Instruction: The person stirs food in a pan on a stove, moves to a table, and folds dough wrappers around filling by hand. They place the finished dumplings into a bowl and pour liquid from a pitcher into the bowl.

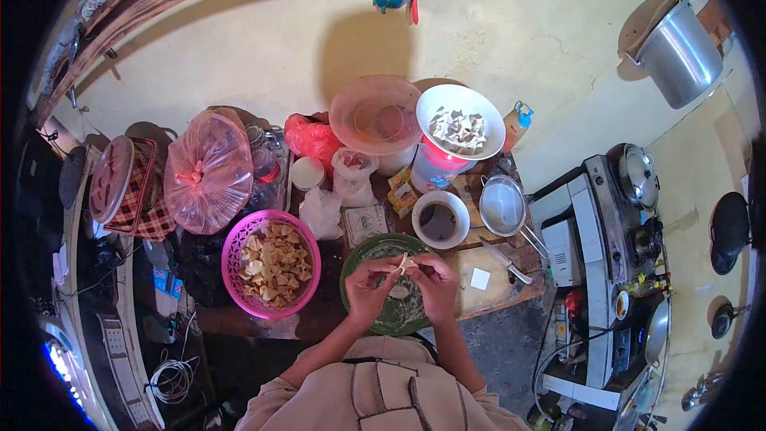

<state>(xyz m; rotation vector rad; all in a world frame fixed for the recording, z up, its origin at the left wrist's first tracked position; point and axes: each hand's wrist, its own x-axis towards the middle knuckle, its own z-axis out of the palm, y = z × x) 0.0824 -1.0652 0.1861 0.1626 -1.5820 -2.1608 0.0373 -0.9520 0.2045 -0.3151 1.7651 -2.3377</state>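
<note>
Head camera: both hands met above the near middle of the table [499,291], the left grip [369,286] and the right grip [435,281] pinching one small pale wrapper piece [404,264] between their fingertips. The piece stuck up a little between them; the fingers hid its exact folds. Directly beneath the two grips stood a green basin [391,245], dusted whitish inside, with a pale lump [399,291] in it just below the held piece.

Right of the right grip, a flat white square [479,278] lay on the light wooden part of the table, and just beyond it a knife [507,262] lay aslant, handle towards the right. Beyond the right grip stood a small white bowl [440,196] of dark liquid [439,222], with a strainer [503,206] to its right. Beyond the left grip were a flat box [365,223] and, farther left, a whitish plastic bag [321,213].

To the left of the left grip, beside the basin, stood a pink basket [230,271] full of brownish pieces [277,263]. Well beyond the right grip, a raised large white bowl [428,102] held pale folded pieces [458,129]. Farther out still, a knotted pinkish bag [209,175] stood far to the left and a stove [602,183] to the right.
</note>
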